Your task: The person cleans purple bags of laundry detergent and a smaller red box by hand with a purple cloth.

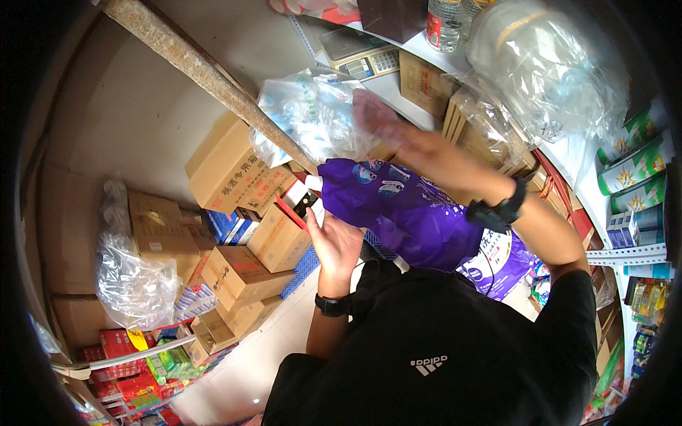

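My left hand (337, 242) is palm up just left of a purple pouch (394, 213) with a white cap and printed round pictures. Its thumb points away, and its other fingertips run to the pouch's lower edge. Whether they grip it cannot be told. My right hand (377, 118), blurred by motion, is stretched out above the pouch. It is in front of a clear plastic bag (306, 106) with bluish contents, and nothing shows in it. A second purple pack (501, 261) with a white label, apparently laundry detergent, lies partly under the first, near my right forearm.
A rusty metal pole (213, 74) slants down to the pouch's cap. Cardboard boxes (245, 271) are stacked at left beside a clear plastic bundle (133, 282). A shelf (565, 160) at right bears green cans (634, 165) and a large plastic bag (549, 69). A scale (367, 58) stands farther back.
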### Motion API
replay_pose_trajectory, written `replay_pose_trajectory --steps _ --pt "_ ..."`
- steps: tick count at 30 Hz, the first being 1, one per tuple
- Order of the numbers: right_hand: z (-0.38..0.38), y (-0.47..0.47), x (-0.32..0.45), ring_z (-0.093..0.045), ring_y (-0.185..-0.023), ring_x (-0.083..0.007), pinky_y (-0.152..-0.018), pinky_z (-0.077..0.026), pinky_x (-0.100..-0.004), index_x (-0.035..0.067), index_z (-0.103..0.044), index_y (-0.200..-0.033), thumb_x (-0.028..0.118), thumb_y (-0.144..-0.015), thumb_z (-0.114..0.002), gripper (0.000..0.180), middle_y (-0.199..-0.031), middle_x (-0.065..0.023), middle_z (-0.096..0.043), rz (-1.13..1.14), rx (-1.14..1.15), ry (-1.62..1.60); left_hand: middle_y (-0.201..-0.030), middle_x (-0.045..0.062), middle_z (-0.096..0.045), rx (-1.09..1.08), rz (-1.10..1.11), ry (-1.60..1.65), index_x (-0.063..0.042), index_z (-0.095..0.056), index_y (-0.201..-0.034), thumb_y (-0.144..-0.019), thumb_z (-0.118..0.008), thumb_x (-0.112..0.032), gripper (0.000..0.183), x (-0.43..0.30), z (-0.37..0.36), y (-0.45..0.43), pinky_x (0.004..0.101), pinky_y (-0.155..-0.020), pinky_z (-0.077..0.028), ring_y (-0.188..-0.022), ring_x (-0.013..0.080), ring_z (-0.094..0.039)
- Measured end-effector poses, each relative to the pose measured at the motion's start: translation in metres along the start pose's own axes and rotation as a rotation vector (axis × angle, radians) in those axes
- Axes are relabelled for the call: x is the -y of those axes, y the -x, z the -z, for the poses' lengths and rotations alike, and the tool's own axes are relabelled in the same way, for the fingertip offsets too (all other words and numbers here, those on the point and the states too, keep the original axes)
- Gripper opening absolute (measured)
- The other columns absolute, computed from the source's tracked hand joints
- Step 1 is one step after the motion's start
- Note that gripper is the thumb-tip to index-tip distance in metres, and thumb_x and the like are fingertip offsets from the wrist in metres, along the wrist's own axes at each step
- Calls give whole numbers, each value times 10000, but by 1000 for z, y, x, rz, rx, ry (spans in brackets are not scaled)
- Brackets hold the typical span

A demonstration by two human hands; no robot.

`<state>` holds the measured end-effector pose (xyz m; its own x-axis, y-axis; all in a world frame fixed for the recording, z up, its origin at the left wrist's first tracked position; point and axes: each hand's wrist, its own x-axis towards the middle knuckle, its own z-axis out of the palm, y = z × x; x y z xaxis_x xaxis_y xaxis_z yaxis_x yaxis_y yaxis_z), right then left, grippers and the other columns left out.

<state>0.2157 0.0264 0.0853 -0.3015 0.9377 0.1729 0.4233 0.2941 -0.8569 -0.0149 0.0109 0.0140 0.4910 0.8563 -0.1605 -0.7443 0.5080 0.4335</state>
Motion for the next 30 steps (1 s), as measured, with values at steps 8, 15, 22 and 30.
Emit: replay_pose_trajectory --steps 8,15,22,30 --pt "-41 4 -12 -477 -1139 -191 -966 -348 -296 28 -551 -1159 246 -947 -411 334 -1200 -105 -542 103 722 -191 -1326 83 -392 24 -104 15 -131 -321 -1346 -854 -357 -570 659 4 -4 8 411 -956 -327 -1160 239 -405" --pt "43 20 12 -494 -1113 -174 -972 -371 -282 -5 -446 -1240 216 -892 -516 418 -1215 -122 -512 -351 -256 -572 -1246 70 -459 -118 47 -207 -107 -390 -1249 -873 -457 -456 517 21 -8 18 432 -916 -368 -1120 240 -448" --pt "18 7 -25 -600 -908 -139 -812 -470 -255 -6 -521 -1131 143 -869 -535 301 -1053 -79 -600 -404 -275 -728 -1191 101 -536 -270 46 -98 -47 -422 -1232 -886 -462 -207 384 9 12 -2 404 -907 -431 -1082 240 -529" --pt "-18 -45 -14 -630 -757 -241 -653 -468 -347 23 -546 -1068 240 -839 -546 315 -766 -150 -607 -86 -188 128 -1201 139 -519 -179 5 -155 -6 -388 -1252 -912 -404 -194 390 -4 21 -21 399 -943 -411 -1107 268 -511"
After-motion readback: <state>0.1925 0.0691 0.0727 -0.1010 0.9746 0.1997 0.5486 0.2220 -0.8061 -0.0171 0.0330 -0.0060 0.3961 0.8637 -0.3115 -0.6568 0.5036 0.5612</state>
